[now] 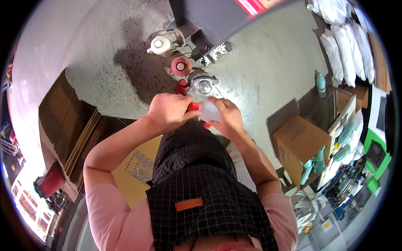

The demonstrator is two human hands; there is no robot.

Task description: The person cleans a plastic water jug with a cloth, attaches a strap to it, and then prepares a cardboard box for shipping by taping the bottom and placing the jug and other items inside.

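Observation:
My left hand (167,111) is closed on a small red piece (193,106) at the centre of the view. My right hand (228,117) grips a translucent white item (209,110), which touches or nearly touches the red piece; I cannot tell whether they are joined. Just beyond my hands stands a clear or silvery round container (204,85), with red parts (181,85) at its left. Farther back are a pink cylindrical container (181,66) and a white bottle-like container (161,44) in a holder.
A dark surface (201,16) overhangs at top. Flattened cardboard (67,121) stands left; a carton (297,138) holding teal items (318,163) sits right, near a teal bottle (321,83). White wrapped bundles (347,54) lie upper right. A green-framed object (372,154) is at the right rim.

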